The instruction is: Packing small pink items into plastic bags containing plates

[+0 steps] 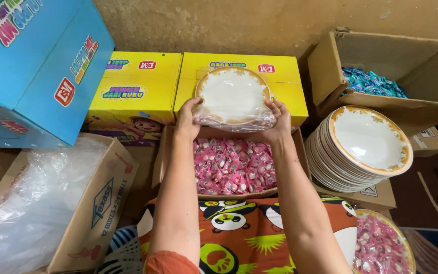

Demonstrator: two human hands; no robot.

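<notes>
I hold a white plate with a gold-patterned rim (232, 94) tilted up over a yellow carton, with thin clear plastic wrap bunched at its lower edge. My left hand (187, 117) grips its lower left edge and my right hand (278, 121) grips its lower right edge. Right below my hands stands an open cardboard box (162, 157) full of pink wrapped sweets (233, 166).
A stack of matching plates (361, 147) sits on a box at right. Behind it an open carton holds blue wrapped sweets (371, 82). Two yellow cartons (135, 89), a big blue box (31, 71), a carton of clear plastic (36, 203) and a plate of pink sweets (381, 246) surround me.
</notes>
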